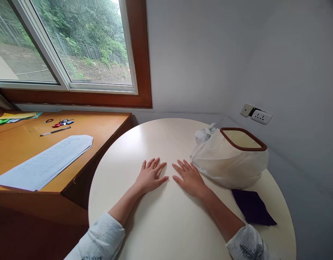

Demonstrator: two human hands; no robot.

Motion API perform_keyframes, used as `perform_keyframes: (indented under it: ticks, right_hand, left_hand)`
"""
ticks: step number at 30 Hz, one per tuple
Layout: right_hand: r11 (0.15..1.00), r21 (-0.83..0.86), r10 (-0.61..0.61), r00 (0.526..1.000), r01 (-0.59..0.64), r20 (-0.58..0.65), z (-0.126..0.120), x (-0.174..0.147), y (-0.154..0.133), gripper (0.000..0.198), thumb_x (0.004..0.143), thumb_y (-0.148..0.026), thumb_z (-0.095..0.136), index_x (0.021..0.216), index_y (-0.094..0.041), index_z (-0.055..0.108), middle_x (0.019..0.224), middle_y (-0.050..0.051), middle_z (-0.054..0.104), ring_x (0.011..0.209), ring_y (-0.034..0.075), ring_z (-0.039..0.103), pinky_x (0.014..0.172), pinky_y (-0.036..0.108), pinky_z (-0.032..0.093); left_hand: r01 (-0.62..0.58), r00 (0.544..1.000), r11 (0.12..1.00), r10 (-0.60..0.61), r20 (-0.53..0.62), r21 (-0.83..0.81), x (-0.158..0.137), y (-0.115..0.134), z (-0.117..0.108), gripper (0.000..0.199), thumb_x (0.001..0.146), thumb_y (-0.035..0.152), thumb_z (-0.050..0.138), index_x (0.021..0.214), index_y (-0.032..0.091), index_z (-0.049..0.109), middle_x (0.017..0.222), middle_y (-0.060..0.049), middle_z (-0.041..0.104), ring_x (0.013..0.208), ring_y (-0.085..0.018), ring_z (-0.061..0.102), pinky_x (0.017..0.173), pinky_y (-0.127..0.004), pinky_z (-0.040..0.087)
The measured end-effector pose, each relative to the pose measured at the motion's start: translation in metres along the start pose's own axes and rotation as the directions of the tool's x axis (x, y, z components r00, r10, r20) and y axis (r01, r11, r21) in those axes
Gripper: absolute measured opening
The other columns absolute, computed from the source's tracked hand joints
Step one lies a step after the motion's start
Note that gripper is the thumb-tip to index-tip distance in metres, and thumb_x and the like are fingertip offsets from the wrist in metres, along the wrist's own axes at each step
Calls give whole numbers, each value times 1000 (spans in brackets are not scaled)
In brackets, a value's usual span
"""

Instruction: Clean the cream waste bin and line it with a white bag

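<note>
My left hand [151, 176] lies palm down on the round white table [166, 224], fingers spread, holding nothing. Just to its right, my right hand [190, 179] rests in the same way, with its fingers apart. A small gap of bare tabletop separates the two hands. Close beside my right hand stands a bin [243, 139] with a brown rim, wrapped in a whitish plastic bag [228, 166] that is knotted at its back left. A dark purple piece of cloth [253, 207] lies flat in front of the bin, near my right forearm.
On the left, a wooden desk [109, 124] bears printed sheets [47, 162], a pen [55, 131], keys [64, 122] and coloured papers [17, 116]. Behind are a window [87, 43] and a wall with a power socket [261, 116].
</note>
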State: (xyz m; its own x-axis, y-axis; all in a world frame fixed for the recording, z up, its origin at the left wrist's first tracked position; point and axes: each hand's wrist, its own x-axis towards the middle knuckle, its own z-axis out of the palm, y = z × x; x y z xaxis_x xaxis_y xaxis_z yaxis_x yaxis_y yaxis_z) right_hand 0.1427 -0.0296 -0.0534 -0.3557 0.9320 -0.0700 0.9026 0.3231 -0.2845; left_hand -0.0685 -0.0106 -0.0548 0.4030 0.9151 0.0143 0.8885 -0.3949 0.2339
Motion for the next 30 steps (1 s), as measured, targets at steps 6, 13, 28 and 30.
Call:
perform_keyframes:
  ticks: [6, 13, 28, 30]
  right_hand:
    - [1000, 4, 2, 1000, -2, 6, -1, -1, -1, 56, 89, -57, 12, 141, -36, 19, 150, -6, 13, 138, 16, 3, 109, 38, 3]
    - [1000, -6, 7, 1000, -7, 3, -2, -1, -1, 55, 89, -56, 14, 140, -36, 20, 150, -6, 14, 138, 16, 4, 109, 37, 4]
    - [1000, 4, 7, 1000, -7, 11, -2, 0, -1, 55, 89, -56, 13, 140, -36, 19, 150, -7, 13, 138, 16, 4, 109, 37, 3]
    - [1000, 2, 11, 1000, -11, 15, -3, 0, -1, 55, 89, -56, 14, 140, -36, 19, 150, -7, 13, 138, 16, 4, 109, 37, 3]
  left_hand:
    - [0, 1000, 1000, 0, -11, -21, -1, 1, -1, 64, 79, 69, 30, 133, 35, 36, 147, -5, 26, 136, -29, 18, 108, -54, 10]
    - [-4, 1000, 999, 3, -12, -36, -1, 1, -2, 63, 79, 69, 31, 132, 35, 38, 147, -5, 27, 135, -29, 19, 108, -54, 10]
    - [0, 1000, 1000, 0, -2, -27, -1, 1, -3, 65, 79, 69, 29, 132, 34, 37, 147, -6, 26, 136, -28, 18, 108, -53, 9]
    - [-1, 1000, 1000, 1, -3, -31, -1, 1, -3, 65, 79, 69, 29, 132, 34, 37, 147, -6, 26, 136, -28, 18, 108, -53, 9]
